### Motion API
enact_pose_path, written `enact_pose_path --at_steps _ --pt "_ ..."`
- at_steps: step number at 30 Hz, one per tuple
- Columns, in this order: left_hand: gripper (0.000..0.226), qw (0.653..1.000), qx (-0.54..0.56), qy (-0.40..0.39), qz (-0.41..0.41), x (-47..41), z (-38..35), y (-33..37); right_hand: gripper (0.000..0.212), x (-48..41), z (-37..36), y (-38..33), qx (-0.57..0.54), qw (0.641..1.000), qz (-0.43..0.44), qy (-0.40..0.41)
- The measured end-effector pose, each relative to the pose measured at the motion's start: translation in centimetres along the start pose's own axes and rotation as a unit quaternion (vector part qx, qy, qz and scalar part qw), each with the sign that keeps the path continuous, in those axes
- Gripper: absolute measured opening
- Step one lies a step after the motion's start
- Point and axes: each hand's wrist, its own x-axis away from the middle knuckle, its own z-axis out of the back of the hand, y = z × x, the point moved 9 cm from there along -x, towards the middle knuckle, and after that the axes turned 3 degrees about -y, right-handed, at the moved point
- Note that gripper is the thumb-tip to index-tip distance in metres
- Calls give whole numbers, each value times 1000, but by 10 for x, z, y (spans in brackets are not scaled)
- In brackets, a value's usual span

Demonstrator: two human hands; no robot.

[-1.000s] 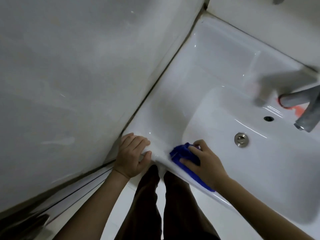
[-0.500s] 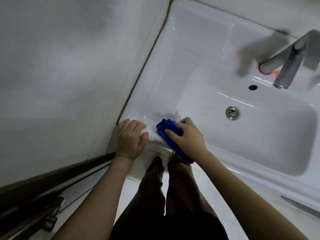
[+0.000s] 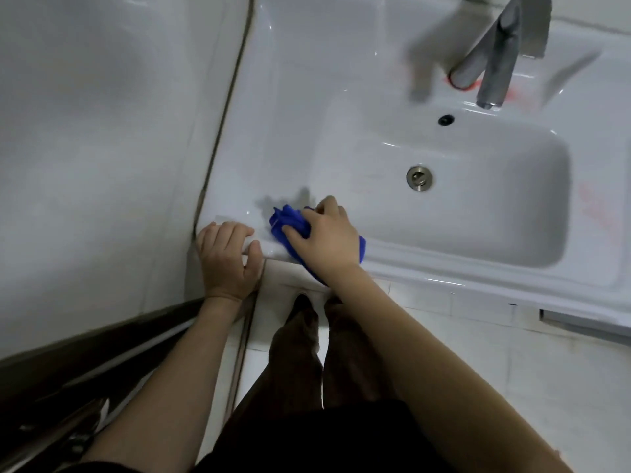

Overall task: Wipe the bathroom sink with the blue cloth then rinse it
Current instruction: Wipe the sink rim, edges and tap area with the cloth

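While the right hand (image 3: 327, 240) curled its fingers (image 3: 294, 235) round the blue cloth (image 3: 286, 220) on the front rim of the sink (image 3: 478, 278) and the left hand (image 3: 227, 257) gripped the corner, the hanging cloth could slip off.

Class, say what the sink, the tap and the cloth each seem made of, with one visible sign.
Sink: likely glazed ceramic, glossy white with bright highlights. Tap: probably metal, matt grey sheen, though blurred. Cloth: soft blue fabric, perhaps microfibre; it bunches into folds.
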Motion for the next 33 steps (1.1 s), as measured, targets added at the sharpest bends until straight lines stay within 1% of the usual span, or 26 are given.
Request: enact_pose_path --at_steps 2,4,8,10,11,13,15,18,20,22,24,27,29,31,33 --pt "27 1000 6 9 -11 -1 6 3 34 5 6 9 -15 1000 -2 -3" --pt "24 1000 14 14 -3 0 9 4 35 20 24 54 -16 999 -33 -7" --pt "19 999 18 14 30 1 10 6 31 67 87 182 3 987 -158 19" --pt "18 1000 6 7 29 1 10 8 31 87 109 225 -1 977 -209 33" --pt "17 1000 1 5 22 1 10 9 31 90 113 233 3 976 -215 44" --pt "17 1000 -11 5 13 1 9 10 33 84 105 223 22 980 -191 58" --pt "19 1000 -19 1 20 3 5 11 34 70 86 187 27 988 -139 57" --pt "20 999 -30 2 37 4 0 11 33 50 60 130 20 997 -73 31" --pt "22 998 -31 -4 46 5 -1 10 34 45 54 118 2 999 -47 14" --pt "25 998 -22 -14 61 4 -1 11 35 51 64 138 -14 999 -38 6" --pt "24 997 -13 -19 76 4 0 9 37 68 87 186 -10 998 -57 20" --pt "19 997 -9 -13 79 0 1 15 36 101 134 283 5 989 -133 57" --pt "18 997 -16 -13 78 0 1 15 34 122 157 331 1 979 -188 84" --pt "18 997 -24 -10 77 -1 1 12 32 131 163 347 -4 971 -213 104" --pt "17 996 -39 -7 80 -1 -2 10 32 127 153 328 4 971 -204 121"
